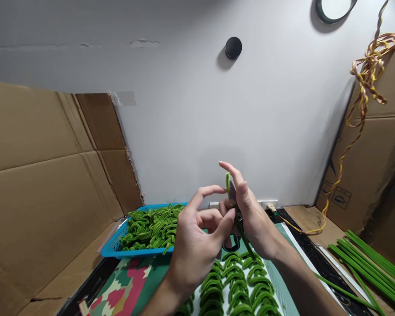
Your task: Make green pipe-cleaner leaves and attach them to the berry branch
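In front of the wall, my left hand (197,237) pinches a green fuzzy pipe cleaner (228,184), with thumb and fingertips closed and the index finger reaching to its folded upper end. My right hand (255,219) is close against it, index finger and thumb raised, the other fingers curled round scissors. The scissors' blade (232,193) lies along the pipe cleaner, and a dark handle loop (232,243) shows below. A green length hangs down between the hands. Under them, rows of curled green pipe-cleaner pieces (238,285) lie on a white sheet.
A blue basket (134,253) piled with looped green pieces stands at the back left. Straight green pipe cleaners (371,263) lie at the right. Cardboard panels (39,175) flank the work surface, and a twisted yellow cord (340,162) hangs at the right.
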{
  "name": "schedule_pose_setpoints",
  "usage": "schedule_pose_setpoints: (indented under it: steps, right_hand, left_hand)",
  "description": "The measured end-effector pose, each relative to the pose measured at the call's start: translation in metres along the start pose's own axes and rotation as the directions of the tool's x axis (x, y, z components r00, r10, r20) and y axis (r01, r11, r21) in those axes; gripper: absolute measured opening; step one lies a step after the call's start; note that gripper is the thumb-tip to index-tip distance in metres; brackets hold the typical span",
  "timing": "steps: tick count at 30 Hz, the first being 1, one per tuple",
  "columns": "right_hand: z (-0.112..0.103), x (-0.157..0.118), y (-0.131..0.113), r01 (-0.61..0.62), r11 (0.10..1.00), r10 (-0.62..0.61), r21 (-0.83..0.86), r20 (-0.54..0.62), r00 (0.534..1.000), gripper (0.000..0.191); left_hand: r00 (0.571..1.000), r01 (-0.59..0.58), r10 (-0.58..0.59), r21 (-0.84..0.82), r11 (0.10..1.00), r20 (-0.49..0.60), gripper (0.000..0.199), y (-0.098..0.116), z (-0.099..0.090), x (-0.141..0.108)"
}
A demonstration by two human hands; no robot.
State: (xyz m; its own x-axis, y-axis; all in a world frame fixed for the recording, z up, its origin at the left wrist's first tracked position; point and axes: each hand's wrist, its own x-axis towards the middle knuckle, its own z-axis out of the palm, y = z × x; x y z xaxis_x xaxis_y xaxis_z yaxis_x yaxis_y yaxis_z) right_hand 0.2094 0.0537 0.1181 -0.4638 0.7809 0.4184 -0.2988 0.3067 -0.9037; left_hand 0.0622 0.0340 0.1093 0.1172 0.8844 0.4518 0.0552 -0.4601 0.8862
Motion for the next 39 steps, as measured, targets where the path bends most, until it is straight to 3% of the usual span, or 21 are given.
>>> schedule_pose_setpoints:
  steps: [3,8,20,26,35,39]
  right_hand:
    - [-0.001,0.002,0.006,-0.012,1.0,0.011,-0.024,-0.014,1.0,0.081]
    - [-0.004,0.006,0.016,-0.055,0.998,0.055,0.024,0.023,0.998,0.079]
    - [-0.012,0.009,0.011,-0.186,0.963,0.123,0.193,0.3,0.946,0.096]
    - [-0.012,0.01,0.018,-0.216,0.951,0.125,0.222,0.362,0.924,0.087]
    - [-0.01,0.012,0.015,-0.225,0.946,0.15,0.234,0.301,0.942,0.078]
    - [-0.009,0.016,0.018,-0.222,0.936,0.17,0.273,0.2,0.965,0.079]
  left_hand:
    - [0.999,0.042,-0.043,-0.036,0.998,-0.006,0.055,-0.001,-0.001,0.001]
    - [0.996,0.083,-0.081,-0.106,0.991,0.028,0.035,-0.001,-0.001,0.002]
    - [0.999,0.044,-0.048,-0.158,0.986,-0.022,0.027,0.0,-0.012,0.009]
    - [0.996,0.087,-0.084,-0.151,0.985,0.024,0.027,-0.006,-0.015,0.011]
    - [0.997,0.074,-0.071,-0.134,0.988,0.029,0.022,-0.005,-0.015,0.013]
    - [0.998,0.056,-0.057,-0.096,0.994,-0.009,0.024,-0.003,-0.014,0.012]
